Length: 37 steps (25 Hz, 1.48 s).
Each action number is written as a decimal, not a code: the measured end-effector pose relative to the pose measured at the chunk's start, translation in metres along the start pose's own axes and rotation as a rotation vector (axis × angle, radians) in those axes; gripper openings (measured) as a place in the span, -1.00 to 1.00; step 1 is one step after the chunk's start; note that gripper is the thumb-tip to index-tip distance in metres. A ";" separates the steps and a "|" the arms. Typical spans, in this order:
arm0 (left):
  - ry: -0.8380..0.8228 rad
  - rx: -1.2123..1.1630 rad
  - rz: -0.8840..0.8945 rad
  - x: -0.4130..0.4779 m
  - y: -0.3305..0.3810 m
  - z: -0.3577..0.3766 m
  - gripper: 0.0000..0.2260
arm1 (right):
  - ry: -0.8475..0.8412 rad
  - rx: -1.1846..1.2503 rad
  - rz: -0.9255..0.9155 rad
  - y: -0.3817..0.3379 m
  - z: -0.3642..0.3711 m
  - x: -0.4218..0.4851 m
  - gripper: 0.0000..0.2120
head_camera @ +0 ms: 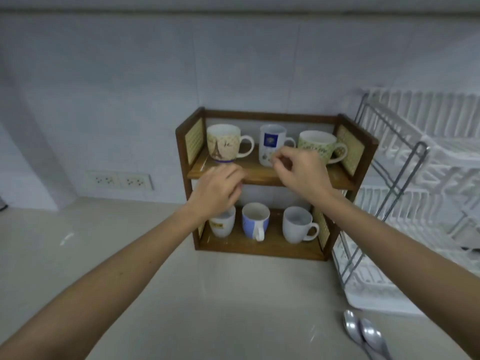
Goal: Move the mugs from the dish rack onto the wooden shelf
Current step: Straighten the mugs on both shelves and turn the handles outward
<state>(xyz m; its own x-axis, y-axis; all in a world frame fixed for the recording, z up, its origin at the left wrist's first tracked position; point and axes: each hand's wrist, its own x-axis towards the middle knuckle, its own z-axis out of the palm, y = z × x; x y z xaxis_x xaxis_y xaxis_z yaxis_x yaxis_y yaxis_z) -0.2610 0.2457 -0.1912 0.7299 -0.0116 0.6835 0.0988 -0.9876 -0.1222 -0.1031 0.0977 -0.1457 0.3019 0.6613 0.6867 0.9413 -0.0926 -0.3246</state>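
A two-tier wooden shelf (262, 178) stands against the wall. Its top tier holds an Eiffel Tower mug (224, 142), a tall white mug with a blue label (271, 144) and a wide green patterned mug (318, 145). On the bottom tier sit a white mug with a yellow label (222, 224), a blue striped mug (255, 220) and a plain white mug (297, 224). My left hand (218, 190) hovers in front of the shelf, fingers loosely curled, holding nothing. My right hand (301, 172) is just in front of the tall mug, fingers apart and bent, gripping nothing.
The white dish rack (415, 178) with a metal frame stands right of the shelf; no mugs show on it. Two metal spoons (366, 333) lie on the counter at the bottom right. A double wall socket (119, 180) is left of the shelf.
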 end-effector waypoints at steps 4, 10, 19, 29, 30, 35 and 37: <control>-0.395 -0.043 -0.141 -0.056 0.007 0.031 -0.75 | -0.296 -0.121 0.090 0.004 0.038 -0.068 -0.86; -0.763 -0.125 -0.784 -0.053 -0.026 0.076 -0.51 | -0.802 -0.193 0.448 0.046 0.104 -0.054 -0.54; -0.941 0.061 -0.791 -0.030 -0.054 0.146 -0.35 | -0.861 -0.433 0.532 0.078 0.185 -0.028 -0.30; -1.005 0.073 -0.814 -0.013 -0.059 0.137 -0.30 | -1.000 -0.237 0.289 0.099 0.172 -0.018 -0.26; -1.041 0.057 -0.796 -0.008 -0.061 0.132 -0.30 | -1.025 -0.224 0.277 0.099 0.172 -0.016 -0.22; -1.267 -0.044 -0.623 -0.001 -0.068 0.116 -0.20 | -1.016 -0.269 0.334 0.100 0.175 -0.014 -0.21; -1.229 -0.060 -0.606 -0.004 -0.072 0.117 -0.20 | -1.003 -0.262 0.339 0.101 0.179 -0.014 -0.25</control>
<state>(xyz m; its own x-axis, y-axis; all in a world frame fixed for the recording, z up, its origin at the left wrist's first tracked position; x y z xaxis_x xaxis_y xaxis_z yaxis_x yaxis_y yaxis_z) -0.1922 0.3354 -0.2695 0.7107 0.5341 -0.4579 0.6077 -0.7940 0.0172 -0.0397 0.2118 -0.3045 0.4027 0.8669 -0.2937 0.8713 -0.4614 -0.1670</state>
